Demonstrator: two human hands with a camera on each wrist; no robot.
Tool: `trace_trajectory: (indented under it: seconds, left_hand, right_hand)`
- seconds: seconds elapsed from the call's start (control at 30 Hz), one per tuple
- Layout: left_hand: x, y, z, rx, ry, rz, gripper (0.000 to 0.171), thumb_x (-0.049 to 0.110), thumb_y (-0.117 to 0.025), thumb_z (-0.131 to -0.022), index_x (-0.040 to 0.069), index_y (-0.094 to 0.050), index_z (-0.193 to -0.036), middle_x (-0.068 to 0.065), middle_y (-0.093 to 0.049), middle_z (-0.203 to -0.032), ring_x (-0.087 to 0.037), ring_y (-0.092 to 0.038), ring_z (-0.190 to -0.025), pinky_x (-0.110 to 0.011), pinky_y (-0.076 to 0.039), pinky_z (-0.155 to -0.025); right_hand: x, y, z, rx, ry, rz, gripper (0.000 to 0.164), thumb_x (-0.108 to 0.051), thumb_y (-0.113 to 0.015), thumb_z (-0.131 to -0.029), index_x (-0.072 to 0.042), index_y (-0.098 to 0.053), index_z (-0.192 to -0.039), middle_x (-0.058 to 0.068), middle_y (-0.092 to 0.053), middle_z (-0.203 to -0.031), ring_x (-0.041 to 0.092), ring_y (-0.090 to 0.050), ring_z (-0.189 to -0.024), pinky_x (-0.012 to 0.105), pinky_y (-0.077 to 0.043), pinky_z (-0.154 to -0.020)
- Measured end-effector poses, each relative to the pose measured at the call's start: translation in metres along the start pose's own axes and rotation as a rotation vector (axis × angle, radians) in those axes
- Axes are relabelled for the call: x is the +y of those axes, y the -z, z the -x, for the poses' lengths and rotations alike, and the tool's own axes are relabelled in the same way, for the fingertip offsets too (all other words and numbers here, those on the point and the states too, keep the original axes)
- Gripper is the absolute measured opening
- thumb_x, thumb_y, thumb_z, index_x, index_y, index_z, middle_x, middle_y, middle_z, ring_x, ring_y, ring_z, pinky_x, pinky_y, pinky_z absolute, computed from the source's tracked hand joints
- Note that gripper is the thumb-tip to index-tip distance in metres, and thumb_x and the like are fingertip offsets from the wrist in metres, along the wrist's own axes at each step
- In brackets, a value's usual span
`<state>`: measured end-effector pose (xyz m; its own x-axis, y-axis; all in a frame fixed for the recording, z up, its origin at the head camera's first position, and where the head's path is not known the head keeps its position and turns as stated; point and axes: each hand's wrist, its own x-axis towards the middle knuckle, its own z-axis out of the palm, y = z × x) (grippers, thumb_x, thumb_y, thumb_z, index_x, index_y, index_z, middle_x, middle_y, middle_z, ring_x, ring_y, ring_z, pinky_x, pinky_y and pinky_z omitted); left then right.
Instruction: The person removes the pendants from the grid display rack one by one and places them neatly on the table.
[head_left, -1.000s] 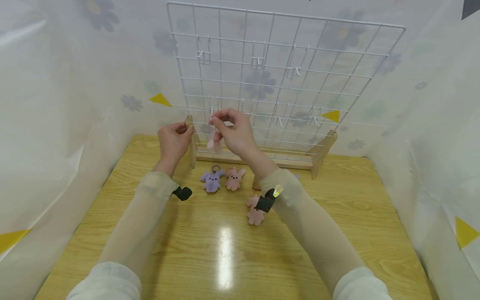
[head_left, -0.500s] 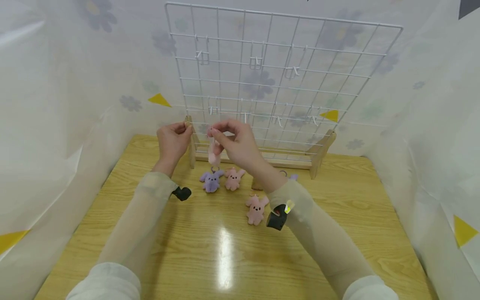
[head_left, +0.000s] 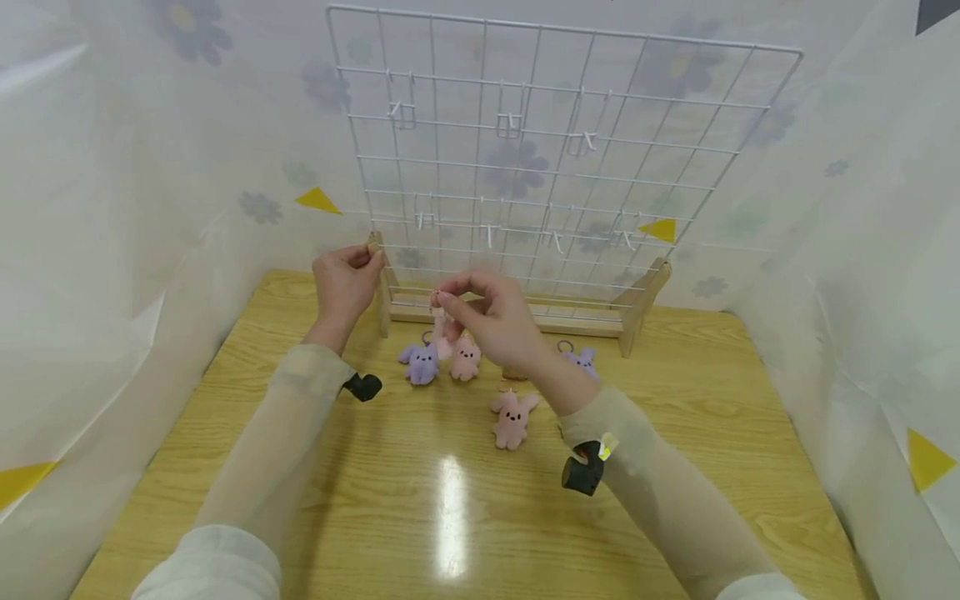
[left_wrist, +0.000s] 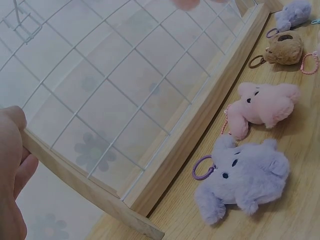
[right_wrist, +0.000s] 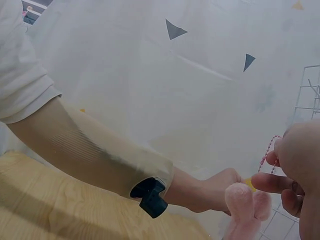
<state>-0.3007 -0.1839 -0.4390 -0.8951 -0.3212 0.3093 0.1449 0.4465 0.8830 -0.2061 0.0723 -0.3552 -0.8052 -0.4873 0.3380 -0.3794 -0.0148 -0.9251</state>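
My left hand (head_left: 345, 283) grips the top of the wooden left post (head_left: 384, 296) of a stand carrying a white wire grid rack (left_wrist: 117, 86). In front of the rack, my right hand (head_left: 497, 323) pinches the pink bead chain (right_wrist: 262, 161) of a pink plush keychain (right_wrist: 242, 210), which dangles below the fingers above the table. Beneath it lie a purple plush keychain (head_left: 422, 364) and another pink plush keychain (head_left: 466, 360). Nearer the front lies one more pink plush keychain (head_left: 512, 422). A brown plush keychain (left_wrist: 285, 48) is mostly hidden by my right hand in the head view.
Several white hooks hang on the grid in two rows, among them an upper-left hook (head_left: 402, 112) and a lower hook (head_left: 489, 235); nothing hangs on them. A second purple plush keychain (head_left: 581, 360) lies right of my right hand. The wooden table (head_left: 360, 500) has sheeted walls around it.
My right hand has come down and slightly right, away from the lower-left hook, with the pink plush keychain still hanging from it. My left hand stays on the post.
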Motion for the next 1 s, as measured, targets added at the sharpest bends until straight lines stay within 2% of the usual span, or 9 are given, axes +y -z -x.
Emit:
trace_trajectory:
  seconds: [0.1, 0.3, 0.47, 0.6, 0.7, 0.87, 1.0]
  left_hand:
    - [0.001, 0.000, 0.000, -0.002, 0.007, 0.005, 0.029, 0.026, -0.075, -0.101, 0.002, -0.082, -0.116, -0.016, -0.079, -0.105, -0.024, -0.077, -0.094, -0.029, -0.063, -0.076]
    - [0.002, 0.000, 0.000, 0.006, -0.007, -0.019, 0.028, 0.025, -0.075, -0.101, 0.001, -0.082, -0.115, -0.016, -0.079, -0.104, -0.025, -0.078, -0.094, -0.031, -0.064, -0.076]
    - [0.004, 0.000, 0.001, 0.007, -0.015, -0.026, 0.028, 0.023, -0.075, -0.101, 0.001, -0.081, -0.115, -0.017, -0.079, -0.104, -0.025, -0.078, -0.094, -0.029, -0.063, -0.076]
    - [0.004, 0.000, 0.001, 0.011, -0.013, -0.024, 0.028, 0.023, -0.075, -0.100, 0.001, -0.081, -0.116, -0.017, -0.079, -0.104, -0.025, -0.078, -0.094, -0.028, -0.063, -0.075]
    - [0.004, 0.001, 0.001, 0.009, -0.005, -0.023, 0.028, 0.024, -0.075, -0.101, 0.001, -0.081, -0.116, -0.016, -0.079, -0.104, -0.025, -0.078, -0.094, -0.028, -0.063, -0.074]
    - [0.005, 0.002, 0.002, 0.003, 0.002, -0.022, 0.028, 0.023, -0.075, -0.101, 0.001, -0.081, -0.116, -0.017, -0.079, -0.104, -0.026, -0.077, -0.094, -0.025, -0.062, -0.072]
    - [0.005, 0.002, 0.002, 0.000, 0.004, -0.019, 0.027, 0.024, -0.074, -0.101, 0.002, -0.081, -0.116, -0.016, -0.079, -0.104, -0.025, -0.077, -0.093, -0.024, -0.062, -0.071]
  right_hand:
    - [0.000, 0.001, 0.007, -0.017, -0.004, 0.013, 0.013, -0.003, -0.060, -0.108, 0.004, -0.071, -0.111, 0.021, -0.073, -0.110, 0.027, -0.067, -0.065, 0.031, -0.059, -0.058]
    - [0.004, 0.003, 0.019, -0.045, 0.008, 0.003, 0.014, 0.000, -0.060, -0.108, 0.006, -0.071, -0.112, 0.026, -0.073, -0.111, 0.026, -0.067, -0.063, 0.032, -0.057, -0.054]
    - [0.007, 0.004, 0.029, -0.073, 0.008, 0.008, 0.014, -0.001, -0.060, -0.108, 0.004, -0.072, -0.110, 0.018, -0.074, -0.110, 0.027, -0.068, -0.065, 0.037, -0.060, -0.055]
    - [0.009, 0.004, 0.038, -0.095, -0.020, -0.003, 0.013, -0.001, -0.060, -0.108, 0.003, -0.072, -0.111, 0.016, -0.073, -0.110, 0.028, -0.068, -0.066, 0.042, -0.063, -0.060]
    - [0.011, 0.004, 0.044, -0.101, -0.048, -0.010, 0.012, -0.001, -0.060, -0.107, 0.003, -0.072, -0.111, 0.020, -0.072, -0.111, 0.028, -0.069, -0.068, 0.042, -0.063, -0.064]
    - [0.016, 0.003, 0.053, -0.111, -0.098, 0.005, 0.012, -0.005, -0.063, -0.107, -0.001, -0.073, -0.112, 0.019, -0.074, -0.111, 0.028, -0.070, -0.071, 0.037, -0.062, -0.063]
    - [0.021, 0.001, 0.059, -0.144, -0.105, -0.045, 0.012, -0.003, -0.062, -0.107, 0.002, -0.072, -0.113, 0.021, -0.073, -0.111, 0.030, -0.071, -0.073, 0.038, -0.062, -0.063]
